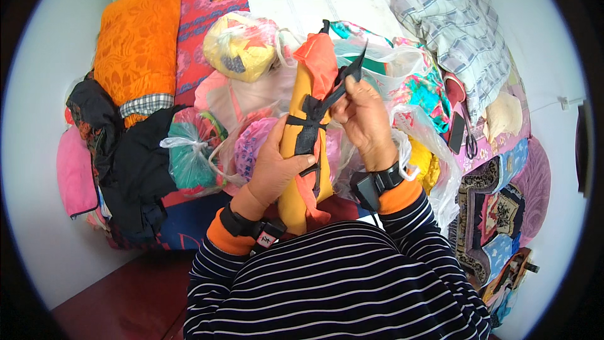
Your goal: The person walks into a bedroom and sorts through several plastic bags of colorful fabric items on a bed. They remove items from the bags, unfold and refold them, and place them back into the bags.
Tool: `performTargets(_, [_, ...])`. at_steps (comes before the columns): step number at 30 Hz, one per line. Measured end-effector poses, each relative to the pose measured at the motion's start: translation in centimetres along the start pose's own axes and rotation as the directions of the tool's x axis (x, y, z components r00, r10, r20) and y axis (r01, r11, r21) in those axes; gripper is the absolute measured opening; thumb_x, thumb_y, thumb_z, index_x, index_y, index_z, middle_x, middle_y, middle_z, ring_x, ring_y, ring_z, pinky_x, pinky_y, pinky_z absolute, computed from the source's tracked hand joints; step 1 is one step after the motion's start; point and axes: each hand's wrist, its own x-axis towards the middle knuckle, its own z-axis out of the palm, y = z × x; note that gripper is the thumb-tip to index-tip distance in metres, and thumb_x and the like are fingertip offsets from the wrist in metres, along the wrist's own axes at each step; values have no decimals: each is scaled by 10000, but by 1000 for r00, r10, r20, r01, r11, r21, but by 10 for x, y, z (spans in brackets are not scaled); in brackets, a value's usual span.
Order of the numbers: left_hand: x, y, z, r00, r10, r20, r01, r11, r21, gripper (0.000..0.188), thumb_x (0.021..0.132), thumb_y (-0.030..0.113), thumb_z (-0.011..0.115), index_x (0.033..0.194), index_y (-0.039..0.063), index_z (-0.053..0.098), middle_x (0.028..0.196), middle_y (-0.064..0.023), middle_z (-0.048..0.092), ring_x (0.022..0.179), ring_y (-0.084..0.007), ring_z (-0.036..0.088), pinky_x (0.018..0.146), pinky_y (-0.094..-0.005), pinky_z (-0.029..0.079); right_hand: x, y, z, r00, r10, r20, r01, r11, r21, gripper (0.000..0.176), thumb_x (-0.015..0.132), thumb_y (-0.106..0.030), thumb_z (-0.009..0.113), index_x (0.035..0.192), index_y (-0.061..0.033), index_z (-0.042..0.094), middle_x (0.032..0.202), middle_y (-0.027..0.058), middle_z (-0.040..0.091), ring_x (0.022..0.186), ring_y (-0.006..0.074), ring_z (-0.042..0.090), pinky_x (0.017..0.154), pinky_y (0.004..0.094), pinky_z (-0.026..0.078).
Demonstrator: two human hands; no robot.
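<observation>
A long, rolled bundle of yellow fabric [289, 198] stands in front of my chest, with orange fabric [317, 63] along it. Black cloth strips [306, 122] wrap and cross its middle. My left hand [269, 170] grips the bundle from the side, thumb across its front. In my right hand [363, 113], a loose black strip [356, 65] is pinched between thumb and fingers, its pointed end sticking up. Behind the bundle lies a clear plastic bag with pink-purple printed fabric [252, 144]. The bundle's rear side is hidden.
Knotted plastic bags hold yellow cloth [240, 52] and green cloth [188, 151]. An orange folded blanket [137, 42] and black garments [139, 151] lie left. At right are a plaid quilt [448, 33], floral fabric [424, 99], a phone [456, 133], scissors [471, 144] and a bag of yellow cloth [422, 163].
</observation>
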Motion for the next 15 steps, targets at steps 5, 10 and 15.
performTargets(5, [-2, -3, -6, 1000, -9, 2, 9, 998, -65, 737, 743, -56, 681, 1404, 5, 359, 1124, -20, 557, 994, -108, 558, 876, -259, 486, 12, -6, 0, 997, -69, 26, 69, 998, 14, 238, 972, -229, 543, 809, -58, 572, 601, 66, 584, 482, 137, 500, 450, 243, 364])
performTargets(10, [-1, -3, -14, 999, -9, 52, 12, 997, -75, 686, 766, -36, 676, 1388, 6, 392, 1152, -27, 564, 1031, -118, 552, 900, -266, 476, 18, 0, 2, 995, -94, -23, 94, 995, -19, 229, 974, -223, 540, 836, -43, 574, 593, 63, 573, 486, 140, 514, 450, 249, 377])
performTargets(15, [-5, -11, -22, 999, 10, 30, -7, 996, -90, 654, 772, -39, 665, 1374, 11, 415, 1194, -40, 569, 1074, -130, 553, 934, -282, 460, 64, -39, -9, 975, -223, 18, 212, 945, 251, 183, 983, -184, 524, 922, -20, 579, 765, 68, 619, 646, 163, 613, 609, 280, 561])
